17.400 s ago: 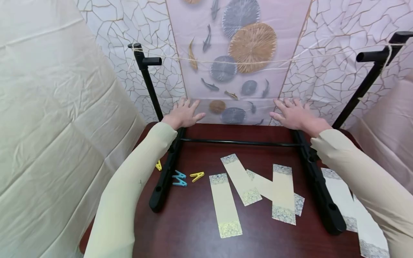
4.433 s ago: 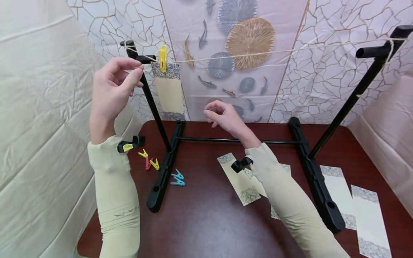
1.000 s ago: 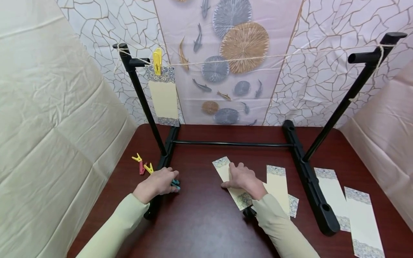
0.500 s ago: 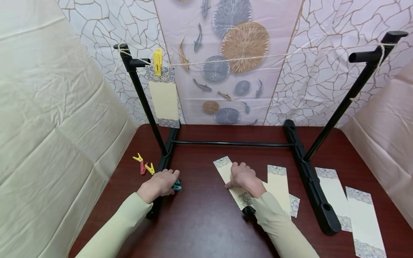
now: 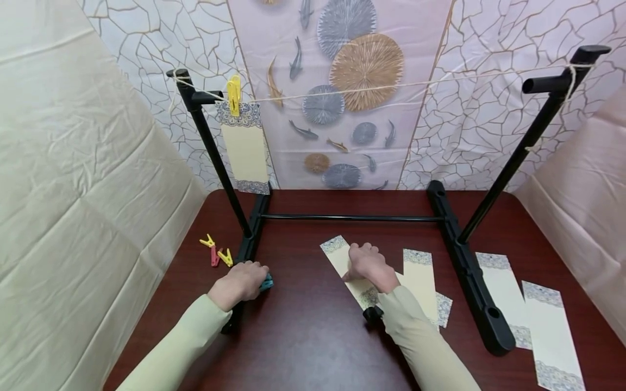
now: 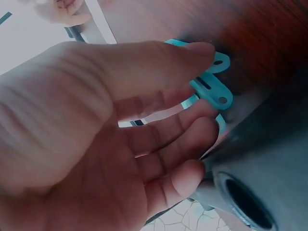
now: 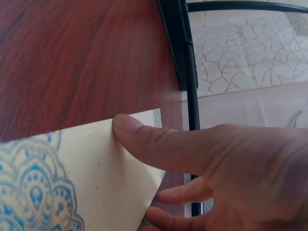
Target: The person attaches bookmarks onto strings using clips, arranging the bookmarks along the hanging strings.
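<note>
At the stand's left foot my left hand (image 5: 240, 285) pinches at light-blue clothespins (image 5: 267, 283). In the left wrist view the thumb lies across one clothespin (image 6: 221, 62), and a second clothespin (image 6: 216, 91) sits right beside it at the curled fingers. My right hand (image 5: 369, 266) grips a cream card (image 5: 336, 254) with patterned ends, lying slanted mid-table. Its thumb (image 7: 127, 122) is on the card's long edge in the right wrist view, with fingers at the opposite edge. A similar card (image 5: 243, 149) hangs from the string (image 5: 298, 96) by a yellow clothespin (image 5: 234, 96).
A black stand (image 5: 481, 296) holds the string between two posts. Two yellow clothespins (image 5: 225, 257) and a red one (image 5: 214, 256) lie left of it. Another card (image 5: 419, 279) overlaps one beneath it. Two cards (image 5: 552, 336) lie beyond the right foot.
Several seconds ago both hands were raised near the string, the left beside the hanging card; now both are down on the table. Over the last second the hands have shifted only slightly.
</note>
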`<state>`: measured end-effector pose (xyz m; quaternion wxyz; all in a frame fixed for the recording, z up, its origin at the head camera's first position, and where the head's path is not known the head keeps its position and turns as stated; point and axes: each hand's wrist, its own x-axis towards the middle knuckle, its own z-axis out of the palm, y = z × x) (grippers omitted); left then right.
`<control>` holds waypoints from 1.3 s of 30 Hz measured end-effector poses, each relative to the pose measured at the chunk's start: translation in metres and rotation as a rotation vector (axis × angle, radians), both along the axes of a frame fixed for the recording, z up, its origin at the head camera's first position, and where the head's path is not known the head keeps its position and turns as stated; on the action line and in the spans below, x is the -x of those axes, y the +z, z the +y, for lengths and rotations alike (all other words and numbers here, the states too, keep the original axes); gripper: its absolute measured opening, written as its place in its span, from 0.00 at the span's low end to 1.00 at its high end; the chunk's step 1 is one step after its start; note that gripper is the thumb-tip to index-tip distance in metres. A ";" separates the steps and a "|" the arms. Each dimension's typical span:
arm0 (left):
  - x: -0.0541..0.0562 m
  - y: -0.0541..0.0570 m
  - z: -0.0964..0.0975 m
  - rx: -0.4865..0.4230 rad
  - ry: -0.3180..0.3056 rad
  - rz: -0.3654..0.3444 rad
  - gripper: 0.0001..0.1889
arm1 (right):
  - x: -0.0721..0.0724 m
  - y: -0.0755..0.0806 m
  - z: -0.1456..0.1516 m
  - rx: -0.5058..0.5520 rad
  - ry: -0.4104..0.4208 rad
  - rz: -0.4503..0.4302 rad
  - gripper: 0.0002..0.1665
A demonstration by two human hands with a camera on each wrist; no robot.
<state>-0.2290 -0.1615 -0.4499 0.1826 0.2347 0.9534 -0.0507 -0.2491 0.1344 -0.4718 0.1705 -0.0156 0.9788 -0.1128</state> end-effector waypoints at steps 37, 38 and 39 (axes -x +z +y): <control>0.007 0.028 0.007 -0.592 0.016 0.230 0.16 | -0.002 -0.001 0.008 0.257 0.000 0.109 0.29; 0.007 0.030 0.007 -0.617 0.029 0.233 0.16 | -0.002 0.000 0.009 0.266 0.000 0.111 0.29; 0.007 0.031 0.007 -0.635 0.035 0.246 0.17 | -0.002 0.000 0.009 0.271 0.000 0.112 0.28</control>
